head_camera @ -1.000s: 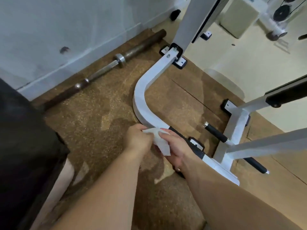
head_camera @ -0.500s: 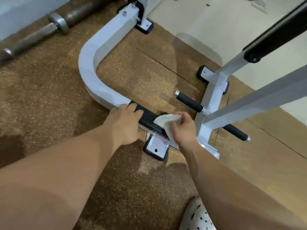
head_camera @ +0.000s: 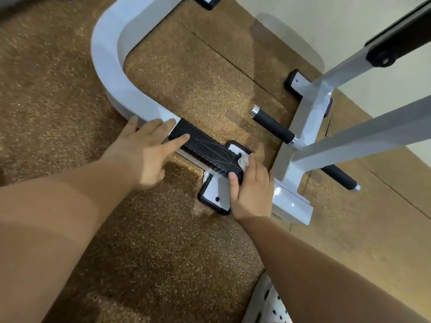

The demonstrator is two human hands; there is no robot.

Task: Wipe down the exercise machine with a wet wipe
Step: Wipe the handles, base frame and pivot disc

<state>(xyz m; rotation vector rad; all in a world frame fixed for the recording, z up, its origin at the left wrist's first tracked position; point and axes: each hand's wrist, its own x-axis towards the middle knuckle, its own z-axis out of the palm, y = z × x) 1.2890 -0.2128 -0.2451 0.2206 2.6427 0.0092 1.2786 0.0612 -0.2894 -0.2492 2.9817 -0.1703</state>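
Brown speckled floor [head_camera: 163, 241]. Left hand [head_camera: 144, 150] released, bracing tread pad [head_camera: 205, 148] at its 10 o'clock end; right hand [head_camera: 250, 190] clutching wet wipe [head_camera: 245, 160] at 4 o'clock. Best dragged firmly lengthwise.

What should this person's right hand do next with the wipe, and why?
Probably drag the crumpled white wet wipe along the black ribbed pad toward the left hand: the right hand holds it at the pad's far end, the rest bare.
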